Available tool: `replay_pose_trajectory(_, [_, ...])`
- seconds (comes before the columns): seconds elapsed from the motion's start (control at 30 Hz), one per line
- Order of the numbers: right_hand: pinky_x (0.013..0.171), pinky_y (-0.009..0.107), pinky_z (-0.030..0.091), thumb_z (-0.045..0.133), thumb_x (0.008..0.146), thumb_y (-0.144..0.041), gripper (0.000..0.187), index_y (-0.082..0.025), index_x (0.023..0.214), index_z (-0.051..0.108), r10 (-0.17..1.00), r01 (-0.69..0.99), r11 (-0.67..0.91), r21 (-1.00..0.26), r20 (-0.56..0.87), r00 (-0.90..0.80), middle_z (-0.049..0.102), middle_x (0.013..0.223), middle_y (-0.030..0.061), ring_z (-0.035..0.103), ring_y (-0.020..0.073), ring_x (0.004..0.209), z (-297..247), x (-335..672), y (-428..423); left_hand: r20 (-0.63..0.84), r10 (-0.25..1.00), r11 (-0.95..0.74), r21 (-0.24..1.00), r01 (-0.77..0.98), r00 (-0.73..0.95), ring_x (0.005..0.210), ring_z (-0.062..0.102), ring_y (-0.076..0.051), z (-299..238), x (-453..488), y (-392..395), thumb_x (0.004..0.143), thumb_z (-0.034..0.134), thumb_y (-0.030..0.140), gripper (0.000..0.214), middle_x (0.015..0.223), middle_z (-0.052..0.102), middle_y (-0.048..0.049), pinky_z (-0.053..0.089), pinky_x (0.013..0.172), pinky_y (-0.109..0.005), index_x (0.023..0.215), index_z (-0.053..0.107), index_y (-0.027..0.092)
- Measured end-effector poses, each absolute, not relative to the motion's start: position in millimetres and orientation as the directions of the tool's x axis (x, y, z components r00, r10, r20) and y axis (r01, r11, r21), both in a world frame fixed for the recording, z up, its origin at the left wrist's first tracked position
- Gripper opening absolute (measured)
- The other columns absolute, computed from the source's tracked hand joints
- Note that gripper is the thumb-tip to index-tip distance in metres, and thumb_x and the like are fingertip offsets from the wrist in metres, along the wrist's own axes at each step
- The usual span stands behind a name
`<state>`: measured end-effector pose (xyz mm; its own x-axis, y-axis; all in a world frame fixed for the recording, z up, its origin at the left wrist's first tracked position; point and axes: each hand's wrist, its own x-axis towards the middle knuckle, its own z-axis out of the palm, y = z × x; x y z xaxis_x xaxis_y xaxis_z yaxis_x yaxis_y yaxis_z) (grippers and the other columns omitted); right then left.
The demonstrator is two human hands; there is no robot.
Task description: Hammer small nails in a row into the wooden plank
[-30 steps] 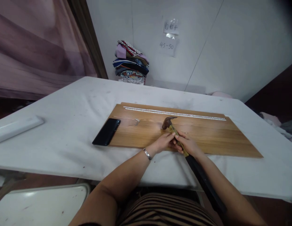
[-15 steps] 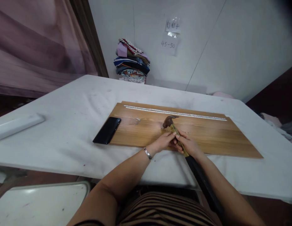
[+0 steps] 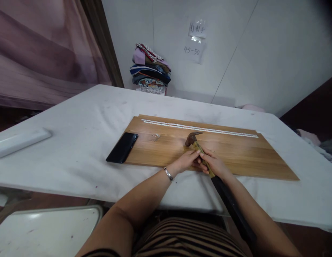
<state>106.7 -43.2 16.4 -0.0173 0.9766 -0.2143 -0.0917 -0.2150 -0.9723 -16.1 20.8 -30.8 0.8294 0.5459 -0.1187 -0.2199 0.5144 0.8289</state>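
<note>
A claw hammer [image 3: 194,138] with a rusty head and a yellow and black handle slants over the wooden board [image 3: 251,160]. My right hand [image 3: 215,164] is closed around the handle's yellow part, below the head. My left hand [image 3: 187,160] meets it there, its fingers closed against the handle and partly hidden. Whether the left fingers also pinch something small cannot be made out. Several loose nails [image 3: 155,136] lie on the board to the left of the hammer head. The head is low over the board, close to its surface.
A black phone [image 3: 122,147] lies across the board's left end. Two white strips [image 3: 200,128] run along its far side. The white-covered table [image 3: 82,142] also bears a long white object [image 3: 21,142] at left. Folded cloths [image 3: 150,69] are stacked by the wall. A pale stool [image 3: 48,232] stands lower left.
</note>
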Motion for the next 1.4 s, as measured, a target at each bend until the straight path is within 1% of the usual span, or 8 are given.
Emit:
replay_pose_trajectory(0.13, [0.028,0.017,0.032,0.063,0.075,-0.045,0.035,-0.021,0.098,0.053,0.98,-0.103,-0.201,-0.974,-0.201,-0.013,0.051,0.063,-0.0068,0.04,0.0041,0.033,16.0,106.9,-43.2,-0.133,0.546,0.519,0.828,-0.21,0.827,0.06,0.065,-0.015,-28.3,-17.2,20.3,0.069,0.065,0.064,0.054,0.065,0.055,0.0019,0.053,0.074,-0.037,0.08,0.048,0.014])
replay_pose_trajectory(0.27, [0.028,0.019,0.033,0.062,0.076,-0.044,0.032,-0.02,0.096,0.054,0.976,-0.07,-0.22,-0.973,-0.219,-0.019,0.051,0.063,-0.0067,0.04,0.0046,0.032,17.5,107.5,-42.8,-0.132,0.538,0.529,0.822,-0.212,0.833,0.062,0.066,-0.016,-27.7,-17.8,19.7,0.072,0.063,0.064,0.053,0.065,0.055,0.0013,0.054,0.075,-0.038,0.08,0.048,0.014])
replay_pose_trajectory(0.57, [0.027,0.017,0.033,0.063,0.074,-0.045,0.037,-0.021,0.099,0.052,0.98,-0.089,-0.199,-0.976,-0.199,-0.008,0.051,0.062,-0.0078,0.039,0.0037,0.031,17.2,106.1,-43.1,-0.086,0.551,0.507,0.824,-0.251,0.83,0.06,0.067,-0.017,-33.0,-15.6,21.5,0.075,0.062,0.06,0.049,0.067,0.053,0.0032,0.055,0.073,-0.039,0.083,0.048,0.014])
replay_pose_trajectory(0.7, [0.027,0.018,0.033,0.063,0.074,-0.046,0.035,-0.02,0.095,0.053,0.977,-0.065,-0.212,-0.975,-0.211,-0.016,0.051,0.061,-0.0076,0.039,0.004,0.031,17.9,106.2,-42.4,-0.088,0.547,0.505,0.828,-0.244,0.832,0.06,0.066,-0.017,-32.7,-15.7,21.6,0.071,0.063,0.064,0.053,0.065,0.053,0.0027,0.055,0.072,-0.038,0.078,0.047,0.014])
replay_pose_trajectory(0.8, [0.028,0.018,0.033,0.063,0.074,-0.045,0.034,-0.02,0.094,0.053,0.98,-0.08,-0.2,-0.977,-0.2,-0.009,0.051,0.062,-0.0072,0.04,0.004,0.032,19.8,105.4,-43.2,-0.102,0.54,0.512,0.828,-0.23,0.835,0.06,0.066,-0.016,-30.1,-16.4,21.0,0.069,0.064,0.065,0.055,0.064,0.054,0.0028,0.054,0.073,-0.037,0.079,0.047,0.014])
replay_pose_trajectory(0.93, [0.027,0.018,0.033,0.064,0.073,-0.046,0.036,-0.021,0.096,0.053,0.978,-0.085,-0.208,-0.975,-0.208,-0.01,0.051,0.062,-0.007,0.039,0.004,0.032,21.6,104.8,-43.7,-0.113,0.543,0.52,0.823,-0.228,0.832,0.06,0.065,-0.015,-29.0,-16.7,20.3,0.071,0.063,0.064,0.053,0.065,0.055,0.0023,0.053,0.075,-0.038,0.082,0.047,0.015])
replay_pose_trajectory(1.13, [0.027,0.016,0.033,0.064,0.074,-0.046,0.035,-0.02,0.094,0.052,0.978,-0.081,-0.209,-0.975,-0.209,-0.014,0.052,0.063,-0.007,0.04,0.0035,0.032,19.9,106.2,-43.0,-0.101,0.556,0.504,0.83,-0.238,0.825,0.061,0.065,-0.015,-31.1,-15.9,21.1,0.074,0.061,0.062,0.051,0.066,0.053,0.002,0.053,0.078,-0.04,0.08,0.048,0.014])
replay_pose_trajectory(1.4, [0.027,0.018,0.033,0.064,0.074,-0.046,0.037,-0.02,0.099,0.053,0.977,-0.059,-0.212,-0.976,-0.211,-0.012,0.052,0.062,-0.0073,0.04,0.0043,0.032,21.2,106.0,-42.8,-0.103,0.548,0.513,0.825,-0.236,0.83,0.061,0.066,-0.016,-31.3,-16.0,20.7,0.073,0.062,0.063,0.052,0.066,0.053,0.0021,0.053,0.078,-0.041,0.08,0.048,0.014])
